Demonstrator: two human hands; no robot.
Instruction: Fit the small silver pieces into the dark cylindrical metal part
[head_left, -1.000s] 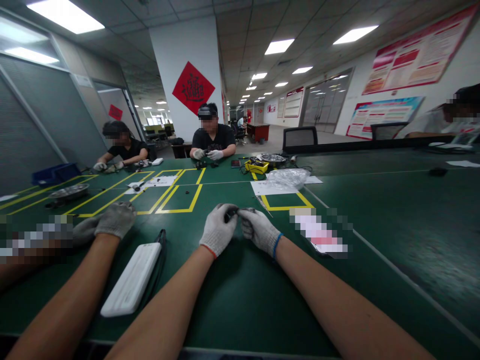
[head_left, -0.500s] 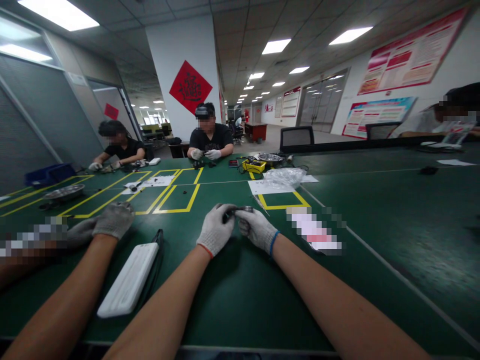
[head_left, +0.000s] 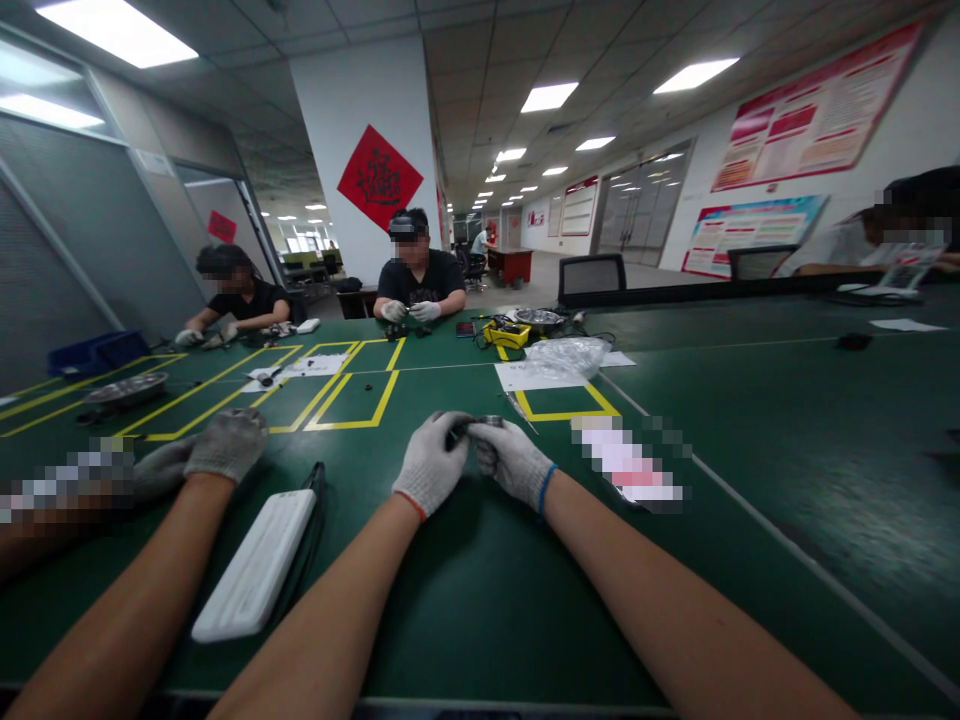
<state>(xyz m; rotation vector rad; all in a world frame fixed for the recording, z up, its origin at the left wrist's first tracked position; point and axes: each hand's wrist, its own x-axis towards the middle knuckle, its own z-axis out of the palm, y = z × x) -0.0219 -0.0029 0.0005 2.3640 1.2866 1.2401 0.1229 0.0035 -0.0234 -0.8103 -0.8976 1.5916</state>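
Lighting: bright, even, from rectangular recessed white ceiling light panels (head_left: 112, 32), strongest at ten o'clock and one o'clock. Glare: pale sheen on the dark green matte table top (head_left: 825, 420) at three o'clock. Shadows: soft, short, under the forearms at six o'clock. Distortion: strong wide-angle bowing at all edges; walls lean, forearms stretch. Sharpness: centre fairly crisp; far background soft. Several mosaic-blurred patches at nine and four o'clock.

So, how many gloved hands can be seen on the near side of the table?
3: the left hand and right hand together on a small dark part, and a co-worker's hand at left. Another may be hidden.
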